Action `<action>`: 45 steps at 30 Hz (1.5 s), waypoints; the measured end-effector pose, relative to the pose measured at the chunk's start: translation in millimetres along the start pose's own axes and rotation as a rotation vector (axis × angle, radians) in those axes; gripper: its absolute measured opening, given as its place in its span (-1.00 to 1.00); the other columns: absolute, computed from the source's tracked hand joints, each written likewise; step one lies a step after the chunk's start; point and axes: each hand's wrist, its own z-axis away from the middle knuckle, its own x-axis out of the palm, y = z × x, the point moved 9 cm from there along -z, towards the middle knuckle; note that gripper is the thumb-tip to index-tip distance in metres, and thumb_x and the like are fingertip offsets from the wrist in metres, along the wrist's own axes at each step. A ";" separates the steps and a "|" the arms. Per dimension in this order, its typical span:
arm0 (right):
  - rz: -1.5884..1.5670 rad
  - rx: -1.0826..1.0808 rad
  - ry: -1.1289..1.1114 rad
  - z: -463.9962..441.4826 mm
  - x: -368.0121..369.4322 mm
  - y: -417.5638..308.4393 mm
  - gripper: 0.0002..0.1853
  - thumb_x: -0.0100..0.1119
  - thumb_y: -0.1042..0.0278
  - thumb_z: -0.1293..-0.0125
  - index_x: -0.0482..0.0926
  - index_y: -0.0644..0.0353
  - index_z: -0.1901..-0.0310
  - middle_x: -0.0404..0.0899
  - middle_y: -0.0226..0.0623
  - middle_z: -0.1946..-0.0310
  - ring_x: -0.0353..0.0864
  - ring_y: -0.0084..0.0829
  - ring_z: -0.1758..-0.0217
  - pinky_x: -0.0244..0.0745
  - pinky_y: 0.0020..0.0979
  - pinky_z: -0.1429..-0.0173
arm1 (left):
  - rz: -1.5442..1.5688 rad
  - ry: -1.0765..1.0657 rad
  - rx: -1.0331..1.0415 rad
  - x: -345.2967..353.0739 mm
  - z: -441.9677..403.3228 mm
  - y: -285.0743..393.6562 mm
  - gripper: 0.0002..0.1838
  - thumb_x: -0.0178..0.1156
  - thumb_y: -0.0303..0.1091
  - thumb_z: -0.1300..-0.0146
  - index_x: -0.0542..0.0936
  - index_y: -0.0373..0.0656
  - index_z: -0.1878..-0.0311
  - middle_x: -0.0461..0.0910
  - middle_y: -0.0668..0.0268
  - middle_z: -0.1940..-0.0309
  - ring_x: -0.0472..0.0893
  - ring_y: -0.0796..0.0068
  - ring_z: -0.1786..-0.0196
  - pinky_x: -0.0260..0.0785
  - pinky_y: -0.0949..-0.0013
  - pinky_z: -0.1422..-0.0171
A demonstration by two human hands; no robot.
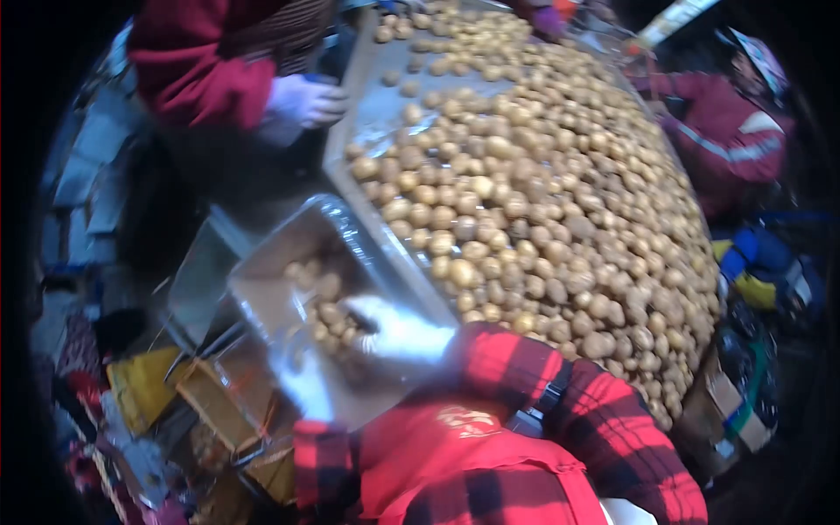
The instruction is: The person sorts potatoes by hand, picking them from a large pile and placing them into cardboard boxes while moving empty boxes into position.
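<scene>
A box lined with clear plastic (248, 273) stands tilted beside the sorting table, holding several round brown items that look like potatoes (331, 317). My right hand (398, 331), in a white glove, reaches into the box over its right side, thumb and fingers apart above the potatoes. At the near left side of the box is my left hand (304, 383), also white-gloved. Motion blur smears its fingers, and whether they hold a potato cannot be made out.
A large heap of the same potatoes (560, 227) covers most of the metal table (372, 96). A co-worker's gloved hand (302, 103) is at the table's left edge; another person (731, 131) stands at the right. A yellow crate (219, 407) lies at lower left.
</scene>
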 end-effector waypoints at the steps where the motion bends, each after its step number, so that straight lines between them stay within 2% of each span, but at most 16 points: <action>1: -0.019 -0.030 -0.021 9.1 6.0 12.1 -0.27 0.23 0.16 -0.31 0.31 0.18 -0.49 0.38 0.08 -0.42 0.37 0.04 -0.49 0.30 -0.14 -0.54 | -0.131 0.062 0.106 -7.5 9.8 32.3 -0.58 0.29 -0.57 -0.29 0.60 -0.24 -0.23 0.53 0.22 -0.30 0.60 0.36 -0.20 0.43 0.28 -0.35; 8: 0.009 -0.039 0.026 122.0 -19.0 54.8 -0.38 0.14 0.12 -0.39 0.38 0.04 -0.47 0.45 -0.06 -0.38 0.46 -0.06 -0.43 0.34 -0.14 -0.53 | -0.860 0.145 0.279 -158.8 -23.9 15.5 -0.63 0.26 -0.44 -0.23 0.68 -0.28 -0.12 0.30 0.02 -0.44 0.44 0.10 -0.41 0.49 0.11 -0.29; 10: 0.290 0.308 0.079 142.2 -73.9 24.3 -0.57 0.15 0.22 -0.42 0.54 0.15 -0.27 0.60 -0.07 -0.14 0.62 -0.10 -0.21 0.53 -0.13 -0.28 | -1.271 0.186 0.046 -172.7 -37.9 -7.8 -0.64 0.24 -0.44 -0.32 0.70 -0.07 -0.18 0.28 0.05 -0.48 0.40 0.04 -0.46 0.34 -0.01 -0.48; 13: 0.396 0.207 0.545 174.1 -181.6 -7.2 -0.67 0.10 0.34 -0.27 0.59 0.19 -0.05 0.60 0.03 -0.01 0.62 0.08 0.01 0.52 -0.02 -0.11 | -1.128 0.159 0.234 -92.5 -33.7 43.5 -0.61 0.20 -0.34 -0.38 0.65 -0.05 -0.25 0.27 0.04 -0.49 0.28 0.02 -0.54 0.18 -0.01 -0.58; 14: 0.946 -0.198 0.851 189.1 -208.6 -15.0 -0.64 0.22 0.38 -0.17 0.61 0.14 -0.04 0.62 -0.06 -0.03 0.63 0.07 0.10 0.53 0.01 0.01 | -0.961 0.079 0.374 -61.4 -33.1 57.3 -0.61 0.18 -0.33 -0.40 0.64 -0.05 -0.27 0.27 0.04 -0.49 0.25 0.03 -0.56 0.14 0.00 -0.60; 19: 1.275 0.226 0.749 157.2 -321.6 95.5 -0.70 0.06 0.42 -0.34 0.66 -0.04 -0.04 0.58 -0.15 -0.06 0.57 -0.07 -0.11 0.50 -0.02 -0.07 | -0.488 -0.312 0.375 140.8 24.1 100.0 -0.67 0.16 -0.41 -0.38 0.65 -0.12 -0.18 0.38 0.09 -0.43 0.30 0.10 -0.53 0.11 0.05 -0.61; 25: 0.305 0.113 0.857 161.6 -350.3 83.5 -0.48 0.17 0.13 -0.46 0.53 0.14 -0.38 0.53 -0.07 -0.35 0.55 -0.19 -0.37 0.46 -0.20 -0.38 | -0.027 -1.062 0.065 309.1 121.2 95.3 -0.56 0.14 -0.54 -0.39 0.53 -0.26 -0.33 0.43 0.08 -0.41 0.42 0.24 -0.46 0.26 0.22 -0.54; 28: -0.750 0.283 0.599 167.9 -255.8 17.6 -0.68 0.27 0.03 -0.39 0.67 0.05 0.00 0.55 -0.49 0.35 0.51 -0.64 0.37 0.46 -0.46 0.30 | 0.106 -1.104 -0.164 343.2 144.5 99.4 -0.38 0.19 -0.50 -0.37 0.35 -0.26 -0.50 0.40 0.05 -0.42 0.39 0.25 -0.47 0.27 0.20 -0.53; 30: -0.433 0.337 0.504 170.4 -225.4 13.6 -0.64 0.18 0.04 -0.46 0.66 0.16 -0.03 0.60 -0.46 0.30 0.55 -0.58 0.29 0.47 -0.48 0.26 | -0.103 -1.053 0.216 363.8 148.0 147.0 -0.31 0.27 -0.42 -0.33 0.33 -0.25 -0.51 0.37 0.05 -0.44 0.35 0.22 -0.50 0.25 0.17 -0.54; 31: -0.131 0.020 0.502 153.0 -204.9 38.8 -0.74 0.05 0.19 -0.52 0.64 0.19 0.12 0.62 -0.38 0.32 0.62 -0.54 0.22 0.50 -0.40 0.25 | -0.150 -1.136 0.417 373.4 154.9 147.4 -0.20 0.41 -0.32 -0.27 0.28 -0.19 -0.53 0.34 0.01 -0.45 0.32 0.09 -0.53 0.19 0.09 -0.58; 32: -0.250 0.175 0.722 164.0 -186.4 112.8 -0.76 0.06 0.23 -0.49 0.66 0.17 0.12 0.64 -0.27 0.28 0.68 -0.33 0.13 0.53 -0.25 0.07 | -0.111 -1.162 0.342 370.5 155.9 138.4 -0.24 0.37 -0.38 -0.30 0.29 -0.20 -0.53 0.34 0.04 -0.46 0.33 0.13 -0.52 0.23 0.13 -0.56; 35: 0.428 0.050 0.518 151.1 -198.2 45.0 -0.76 0.06 0.20 -0.46 0.67 0.11 0.08 0.68 -0.15 0.16 0.67 -0.04 0.10 0.55 -0.07 0.01 | -0.063 -1.222 0.082 350.8 149.1 100.2 -0.31 0.34 -0.45 -0.31 0.35 -0.23 -0.49 0.46 0.10 -0.37 0.46 0.22 -0.41 0.36 0.21 -0.46; 38: 0.644 -0.087 0.772 130.9 -252.0 25.8 -0.77 0.07 0.22 -0.42 0.63 0.15 0.09 0.66 -0.06 0.15 0.64 0.06 0.08 0.54 0.00 0.00 | 0.188 -1.010 -0.564 312.5 129.7 21.6 -0.53 0.26 -0.39 -0.43 0.47 -0.31 -0.34 0.62 0.26 -0.05 0.63 0.55 -0.02 0.50 0.48 -0.06; 39: 0.682 -0.122 1.021 130.1 -286.9 16.3 -0.78 0.08 0.24 -0.38 0.59 0.21 0.12 0.63 0.00 0.16 0.61 0.09 0.07 0.52 0.04 0.00 | 0.170 -0.989 -0.582 309.3 128.7 30.6 -0.53 0.27 -0.35 -0.43 0.48 -0.31 -0.33 0.63 0.27 -0.03 0.62 0.55 0.00 0.49 0.49 -0.05; 42: 0.791 0.372 0.773 72.3 -338.2 98.6 -0.46 0.07 0.10 -0.40 0.45 0.21 -0.33 0.57 0.04 -0.18 0.58 0.05 -0.18 0.40 0.02 -0.32 | 0.151 -1.040 -0.571 304.7 129.8 28.5 -0.51 0.23 -0.20 -0.48 0.49 -0.30 -0.32 0.64 0.26 -0.02 0.61 0.54 0.03 0.47 0.51 -0.01; 45: 0.877 0.067 0.997 81.6 -297.1 90.6 -0.46 0.16 0.22 -0.33 0.47 0.23 -0.31 0.61 0.04 -0.10 0.60 0.04 -0.16 0.44 0.01 -0.29 | 0.144 -1.100 -0.559 301.1 131.2 37.7 -0.45 0.11 0.01 -0.53 0.50 -0.29 -0.31 0.65 0.25 -0.02 0.61 0.54 0.04 0.45 0.50 0.02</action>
